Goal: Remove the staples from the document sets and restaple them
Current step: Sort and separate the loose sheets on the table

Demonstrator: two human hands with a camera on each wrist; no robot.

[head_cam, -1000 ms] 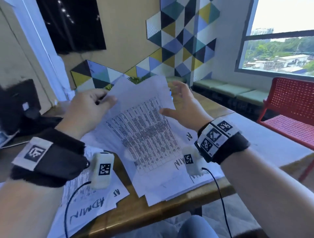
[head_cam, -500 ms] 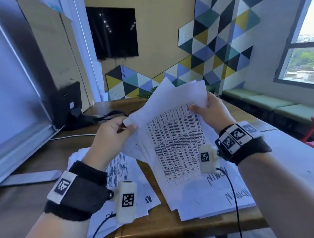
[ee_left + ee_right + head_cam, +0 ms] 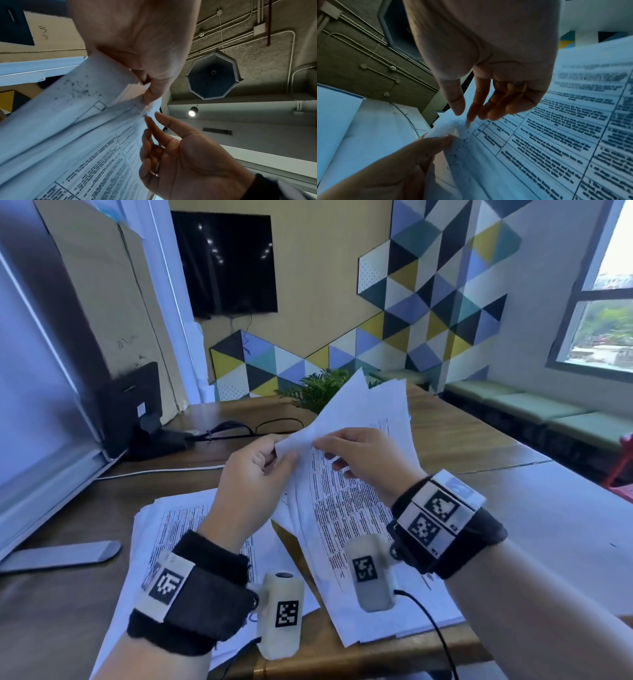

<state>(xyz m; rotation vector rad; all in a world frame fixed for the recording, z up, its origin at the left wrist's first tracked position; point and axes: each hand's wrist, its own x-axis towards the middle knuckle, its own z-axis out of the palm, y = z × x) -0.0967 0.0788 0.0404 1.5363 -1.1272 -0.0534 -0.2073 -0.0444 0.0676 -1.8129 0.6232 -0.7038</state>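
I hold a document set (image 3: pixel 359 474) of printed table pages raised above the wooden table (image 3: pixel 462 440). My left hand (image 3: pixel 279 451) pinches its folded-back top-left corner between thumb and fingers, as the left wrist view (image 3: pixel 149 93) shows from below. My right hand (image 3: pixel 323 450) sits right beside it, fingers nearly straight. In the right wrist view its index fingertip (image 3: pixel 468 121) touches the printed page (image 3: pixel 539 135) at that corner while the thumb hovers just above. The staple itself is not clearly visible.
More printed sheets lie on the table under my left wrist (image 3: pixel 191 529) and under my right wrist (image 3: pixel 411 594). A large monitor (image 3: pixel 34 405) stands at the left with a black device (image 3: pixel 133 405) and cables (image 3: pixel 239 428) behind. A plant (image 3: pixel 322 392) is beyond the papers.
My right hand has left the set's right edge and come over to the top-left corner next to my left hand. The left hand keeps its pinch. The head view has swung left.
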